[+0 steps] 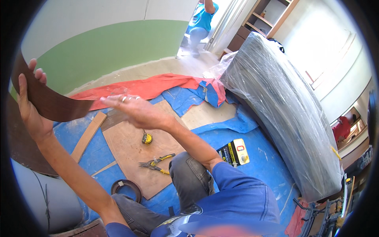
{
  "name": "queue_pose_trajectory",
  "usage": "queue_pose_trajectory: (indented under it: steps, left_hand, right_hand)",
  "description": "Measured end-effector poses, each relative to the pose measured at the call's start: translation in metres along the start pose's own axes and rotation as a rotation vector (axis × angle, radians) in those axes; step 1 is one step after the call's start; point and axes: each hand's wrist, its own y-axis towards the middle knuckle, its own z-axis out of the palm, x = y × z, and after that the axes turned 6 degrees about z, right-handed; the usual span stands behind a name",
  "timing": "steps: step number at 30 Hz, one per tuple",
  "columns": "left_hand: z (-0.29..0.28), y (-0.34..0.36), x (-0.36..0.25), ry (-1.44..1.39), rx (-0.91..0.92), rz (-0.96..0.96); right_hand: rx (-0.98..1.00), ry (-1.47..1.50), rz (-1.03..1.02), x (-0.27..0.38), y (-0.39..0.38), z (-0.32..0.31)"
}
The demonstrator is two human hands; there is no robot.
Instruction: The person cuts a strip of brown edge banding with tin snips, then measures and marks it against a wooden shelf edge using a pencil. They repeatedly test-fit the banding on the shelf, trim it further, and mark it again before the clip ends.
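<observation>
My left hand [34, 98] grips a dark brown bendable strip [53, 103], raised at the far left with its fingertips over the edge. My right hand [134, 110] has its fingers stretched out by the strip's right end, slightly blurred; whether they touch it I cannot tell. Below, on a plywood sheet [126, 173], lie a yellow tape measure [147, 138] and yellow-handled snips [158, 162]. A coil of brown edging [134, 191] lies near my knees. A yellow-and-black adhesive can [233, 152] stands right of my knee.
Blue sheeting [272, 166], red cloth [138, 85] and a wooden plank [87, 138] cover the floor. A plastic-wrapped bulky piece [284, 118] stands right, near tools [310, 213]. A curved green-and-white wall [110, 43] is ahead. A person in turquoise [201, 23] is beyond the doorway.
</observation>
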Motion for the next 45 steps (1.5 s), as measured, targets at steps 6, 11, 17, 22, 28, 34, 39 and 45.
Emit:
queue_pose_trajectory:
  steps: [6,11,17,22,28,34,39,45]
  left_hand:
    - [0.067,-0.031,0.013,0.281,0.4,-0.243]
    - [0.111,-0.054,0.028,0.251,0.762,-0.539]
    - [0.11,-0.051,0.045,0.436,0.942,-0.674]
    - [0.117,-0.055,0.056,0.69,0.887,-0.502]
    - [0.127,-0.058,0.062,0.658,0.846,-0.578]
    - [0.131,-0.063,0.063,0.566,0.856,-0.49]
    - [0.138,-0.07,0.068,0.625,0.816,-0.466]
    - [0.145,-0.074,0.075,0.73,0.815,-0.265]
  right_hand:
    - [-0.378,0.783,0.086,0.0,0.002,-0.001]
    - [-0.408,1.276,-0.07,0.012,0.0,-0.02]
    - [-0.404,1.02,0.059,0.019,-0.009,-0.024]
    - [-0.564,0.862,0.02,0.011,-0.006,-0.016]
    - [-0.68,0.818,0.043,0.009,-0.01,-0.017]
    - [-0.698,0.759,0.065,0.01,-0.018,-0.021]
    - [-0.768,0.634,-0.006,-0.003,-0.016,-0.016]
    - [-0.852,0.513,-0.04,-0.006,-0.016,-0.019]
